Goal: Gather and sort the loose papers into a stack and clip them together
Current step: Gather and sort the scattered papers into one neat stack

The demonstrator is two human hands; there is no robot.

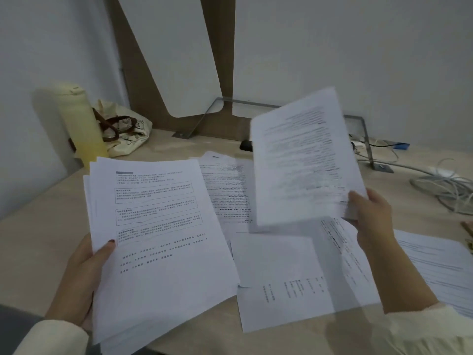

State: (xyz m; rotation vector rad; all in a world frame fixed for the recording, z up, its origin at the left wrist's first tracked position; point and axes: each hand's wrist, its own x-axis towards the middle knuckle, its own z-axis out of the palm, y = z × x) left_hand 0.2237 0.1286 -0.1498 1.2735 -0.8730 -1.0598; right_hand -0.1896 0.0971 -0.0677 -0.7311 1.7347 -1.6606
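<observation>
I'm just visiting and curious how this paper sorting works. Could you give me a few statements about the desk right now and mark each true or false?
1. The left hand holds a stack of papers. True.
2. The right hand is empty. False: it holds a lifted sheet.
3. All papers are gathered. False: loose sheets lie on the desk.
4. A pale yellow bottle stands beside a cloth bag. True.
5. Cables lie at the desk's right. True.
</observation>
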